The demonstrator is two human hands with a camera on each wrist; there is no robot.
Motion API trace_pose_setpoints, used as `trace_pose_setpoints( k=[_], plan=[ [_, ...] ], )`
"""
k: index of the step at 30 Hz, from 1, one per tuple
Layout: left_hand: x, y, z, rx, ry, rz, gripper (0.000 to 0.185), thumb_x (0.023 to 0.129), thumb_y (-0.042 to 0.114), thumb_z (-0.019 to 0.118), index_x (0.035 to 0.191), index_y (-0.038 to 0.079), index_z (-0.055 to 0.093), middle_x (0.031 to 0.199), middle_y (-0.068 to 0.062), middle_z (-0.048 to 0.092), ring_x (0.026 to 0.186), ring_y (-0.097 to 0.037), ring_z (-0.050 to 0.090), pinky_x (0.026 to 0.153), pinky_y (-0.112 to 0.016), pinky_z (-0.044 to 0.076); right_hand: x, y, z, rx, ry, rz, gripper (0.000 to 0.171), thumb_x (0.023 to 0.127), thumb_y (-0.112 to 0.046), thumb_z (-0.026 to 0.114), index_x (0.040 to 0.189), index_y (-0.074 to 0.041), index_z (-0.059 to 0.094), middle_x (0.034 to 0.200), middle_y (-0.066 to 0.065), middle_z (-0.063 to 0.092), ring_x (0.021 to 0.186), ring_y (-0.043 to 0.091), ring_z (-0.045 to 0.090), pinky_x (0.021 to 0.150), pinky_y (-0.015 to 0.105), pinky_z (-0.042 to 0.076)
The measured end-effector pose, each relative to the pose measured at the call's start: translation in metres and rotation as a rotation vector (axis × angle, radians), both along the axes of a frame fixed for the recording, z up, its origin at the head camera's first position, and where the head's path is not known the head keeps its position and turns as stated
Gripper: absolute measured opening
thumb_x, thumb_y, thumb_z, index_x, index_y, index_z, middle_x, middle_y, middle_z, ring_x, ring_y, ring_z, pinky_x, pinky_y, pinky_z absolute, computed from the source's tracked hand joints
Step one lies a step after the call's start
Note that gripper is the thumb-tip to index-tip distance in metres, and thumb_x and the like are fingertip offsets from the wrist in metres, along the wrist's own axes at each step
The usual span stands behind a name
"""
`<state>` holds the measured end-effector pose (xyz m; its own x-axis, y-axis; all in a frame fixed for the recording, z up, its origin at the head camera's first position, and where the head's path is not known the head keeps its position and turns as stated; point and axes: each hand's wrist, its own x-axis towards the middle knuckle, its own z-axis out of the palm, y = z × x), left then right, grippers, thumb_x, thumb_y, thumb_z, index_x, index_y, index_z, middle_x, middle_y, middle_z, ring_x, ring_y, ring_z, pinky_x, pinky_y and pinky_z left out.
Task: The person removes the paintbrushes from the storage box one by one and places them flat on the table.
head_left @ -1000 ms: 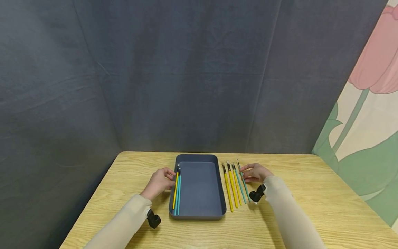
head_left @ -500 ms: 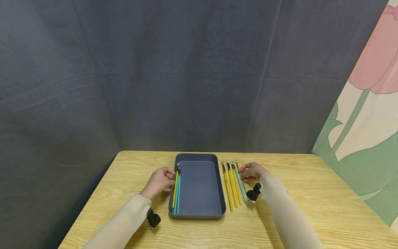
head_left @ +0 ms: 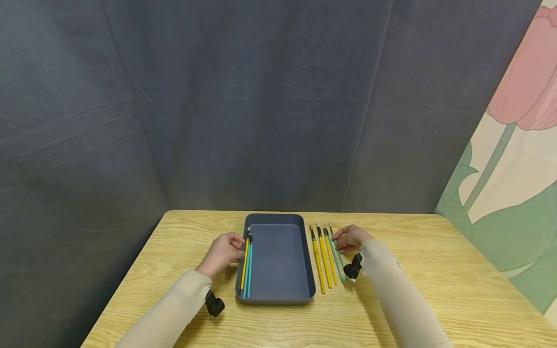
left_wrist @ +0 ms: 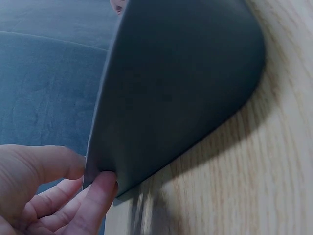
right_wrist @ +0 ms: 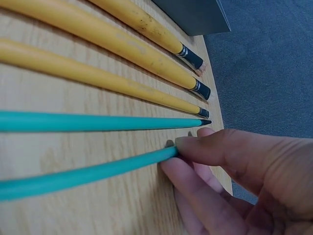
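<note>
A dark grey tray [head_left: 283, 261] lies on the wooden table. My left hand [head_left: 221, 252] pinches its left wall, thumb at the rim and a finger [left_wrist: 100, 193] against the outer side. Along the tray's left inside lie a yellow paintbrush [head_left: 245, 266] and two teal ones [head_left: 250, 270]. Right of the tray, my right hand [head_left: 351, 238] pinches a teal paintbrush [right_wrist: 98, 171] between thumb and fingers near its bristle end; the fingers hide that end in the right wrist view. Beside it are another teal paintbrush [right_wrist: 98, 122] and three yellow paintbrushes [right_wrist: 112, 49], side by side.
The wooden table [head_left: 413, 280] extends to both sides of the tray. A dark cloth [head_left: 270, 106] hangs behind its back edge and on the left. At the right is a wall hanging [head_left: 513, 183] with a flower pattern.
My right hand has shifted slightly left with the teal paintbrush, bringing it closer to the neighbouring brushes. My left hand keeps its place at the tray.
</note>
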<state>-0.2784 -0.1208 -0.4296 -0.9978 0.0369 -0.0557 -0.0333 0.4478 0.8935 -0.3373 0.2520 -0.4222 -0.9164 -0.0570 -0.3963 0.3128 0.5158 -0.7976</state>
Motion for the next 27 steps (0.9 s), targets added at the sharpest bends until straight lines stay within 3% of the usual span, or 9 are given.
trace_pose_setpoints(
  k=[27],
  plan=[
    [-0.0004, 0.0006, -0.0012, -0.011, 0.0, 0.003, 0.031, 0.075, -0.01, 0.068, 0.105, -0.003, 0.064, 0.092, -0.013, 0.059, 0.072, -0.019, 0.06, 0.062, -0.031, 0.06, -0.0003, -0.0033, 0.0018, 0.028, 0.006, 0.008, 0.025, 0.081, 0.011, 0.067, 0.105, 0.009, 0.063, 0.077, 0.008, 0.062, 0.051, 0.008, 0.057, 0.054, 0.021, 0.056]
  ],
)
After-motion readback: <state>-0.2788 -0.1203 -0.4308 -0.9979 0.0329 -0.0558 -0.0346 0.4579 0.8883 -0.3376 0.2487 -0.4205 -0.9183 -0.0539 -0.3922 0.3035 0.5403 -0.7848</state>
